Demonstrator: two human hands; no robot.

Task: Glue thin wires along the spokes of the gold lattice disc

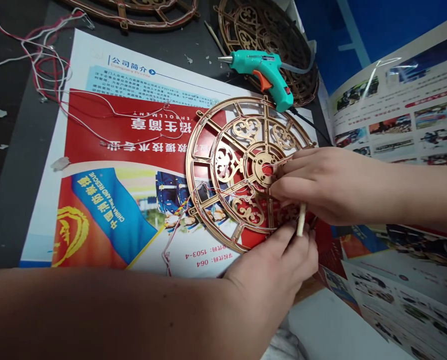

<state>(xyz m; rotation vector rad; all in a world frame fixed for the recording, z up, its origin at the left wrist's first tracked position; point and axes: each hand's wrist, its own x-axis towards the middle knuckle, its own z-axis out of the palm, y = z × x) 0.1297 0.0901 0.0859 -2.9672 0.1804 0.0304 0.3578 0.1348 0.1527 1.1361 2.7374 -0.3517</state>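
A round gold fretwork wheel (242,150) lies on a printed poster (125,150). My left hand (276,272) comes in from the lower left, fingers closed round a thin pale stick (301,220) at the wheel's lower right edge. My right hand (321,185) reaches in from the right, fingertips pinched at the wheel's hub, where thin red and white wires (178,220) run across the spokes.
A teal glue gun (264,72) rests above the wheel on another brown fretwork disc (268,35). A third disc (140,12) lies at the top edge. Loose red and white wires (46,65) trail at upper left. Open brochures (396,115) cover the right side.
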